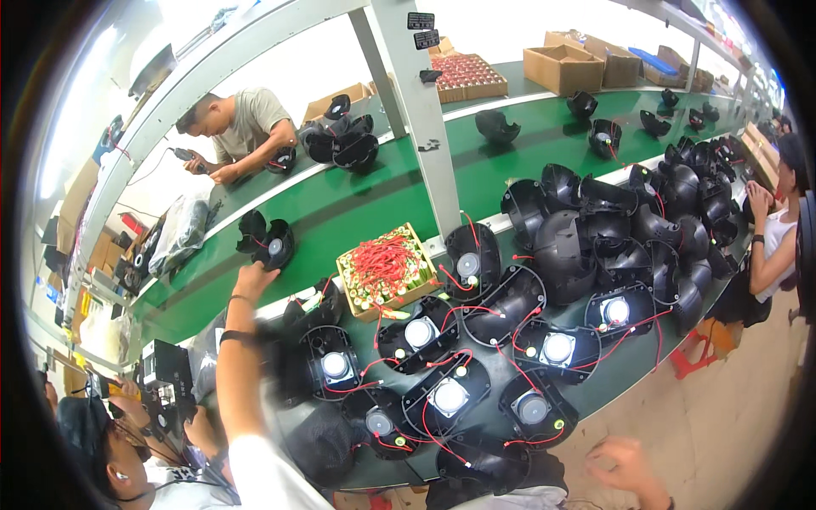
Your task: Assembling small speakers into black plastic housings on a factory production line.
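Your left hand [255, 278] touches the lower edge of a black shell [279, 246] on the green belt [340, 221], left of centre; whether it grips, you cannot tell. Your right hand [619, 463], lower right, is blurred, its curled fingers loosely parted. At centre, a cardboard box [416, 295] is heaped with red wires [387, 262] and green-and-white pieces (some line its rim). Below, open speaker housings [480, 374] on the desk [616, 364] hold round drivers [449, 395]. Top centre, a shallow carton [476, 92] holds rows of red-topped pieces [467, 72].

wide fisheye (worn on head), close above bench [595, 382], facing down across green conveyor [378, 202]
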{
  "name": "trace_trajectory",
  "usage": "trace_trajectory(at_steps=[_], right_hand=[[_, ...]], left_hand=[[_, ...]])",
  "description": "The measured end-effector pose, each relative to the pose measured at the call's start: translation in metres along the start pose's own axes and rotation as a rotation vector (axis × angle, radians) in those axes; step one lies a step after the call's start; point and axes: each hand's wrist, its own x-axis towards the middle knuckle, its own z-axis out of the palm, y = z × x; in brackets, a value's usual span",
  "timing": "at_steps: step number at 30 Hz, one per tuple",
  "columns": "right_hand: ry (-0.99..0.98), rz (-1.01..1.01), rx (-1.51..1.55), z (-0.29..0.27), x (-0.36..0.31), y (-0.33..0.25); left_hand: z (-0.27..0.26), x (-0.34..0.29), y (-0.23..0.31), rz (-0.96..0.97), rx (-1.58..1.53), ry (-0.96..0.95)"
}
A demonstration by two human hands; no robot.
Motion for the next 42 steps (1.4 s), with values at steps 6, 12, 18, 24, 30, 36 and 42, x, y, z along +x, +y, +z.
trace_trajectory(at_steps=[6,12,18,24,30,36,42], right_hand=[[-0.063,-0.114,-0.238,-0.087,0.082,-0.076],[-0.174,-0.177,0.394,-0.042,0.186,-0.122],[-0.275,-0.383,0.387,0.04,0.195,-0.164],[-0.22,-0.182,0.565,0.066,0.155,-0.158],[-0.45,-0.362,0.47,0.072,0.167,-0.168],[-0.572,-0.293,0.027,0.035,0.321,-0.166],[-0.509,-0.319,-0.541,0.135,0.414,-0.114]], left_hand=[[0.092,-0.024,0.222,-0.436,-0.728,-0.043],[-0.006,-0.186,0.406,-0.184,-0.571,0.015],[0.016,-0.329,0.503,-0.294,-0.576,-0.125],[0.065,-0.415,0.517,-0.184,-1.201,0.031],[0.107,-0.451,0.528,-0.3,-1.706,0.329],[0.11,-0.47,0.493,-0.466,-1.786,0.33],[0.134,-0.497,0.465,-0.451,-1.875,0.184]])
